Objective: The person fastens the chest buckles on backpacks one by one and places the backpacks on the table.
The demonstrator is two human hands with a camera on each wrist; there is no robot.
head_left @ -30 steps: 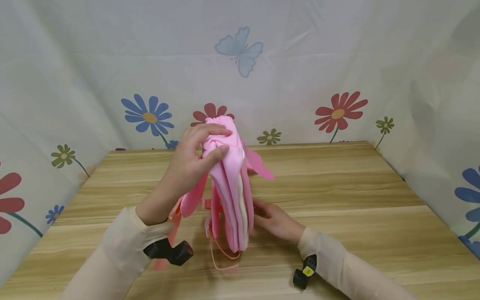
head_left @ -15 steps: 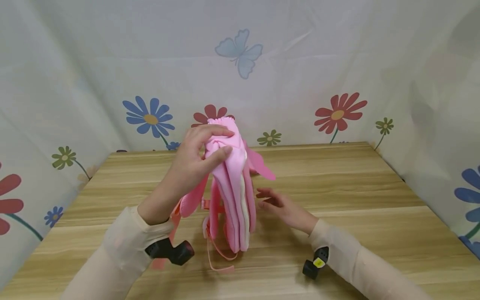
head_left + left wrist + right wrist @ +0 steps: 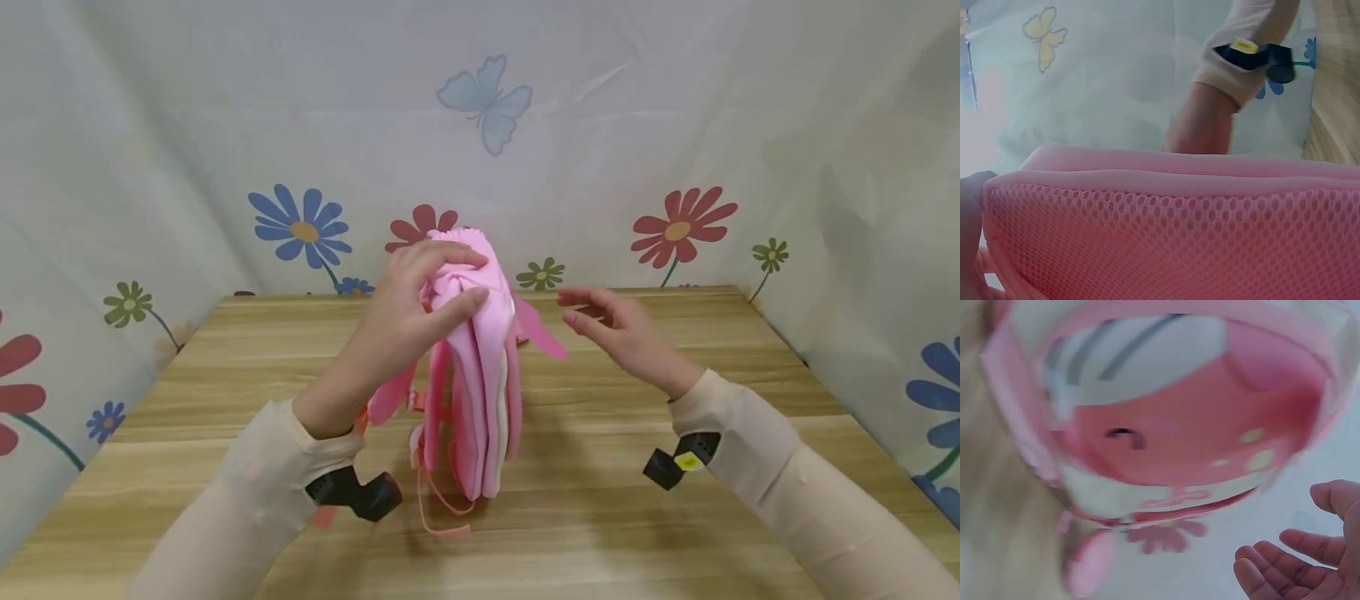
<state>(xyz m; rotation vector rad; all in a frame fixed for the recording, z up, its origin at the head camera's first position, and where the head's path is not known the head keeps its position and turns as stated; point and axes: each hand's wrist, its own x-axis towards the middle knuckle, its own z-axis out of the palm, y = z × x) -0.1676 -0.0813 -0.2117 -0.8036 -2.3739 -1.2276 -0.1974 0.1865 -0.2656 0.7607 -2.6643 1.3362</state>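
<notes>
Clearly, a pink backpack [image 3: 489, 375] stands upright on the wooden table [image 3: 675, 525]. At its top, the left hand [image 3: 408, 302] grips it between thumb and fingers. The right hand [image 3: 633, 337] is near it, fingers loosely spread, holding nothing.

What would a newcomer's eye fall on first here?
The pink backpack upright mid-table, its top gripped by the left hand. In the right wrist view, the cartoon face on its front stands out. Behind, a pale blue butterfly decorates the white backdrop.
</notes>
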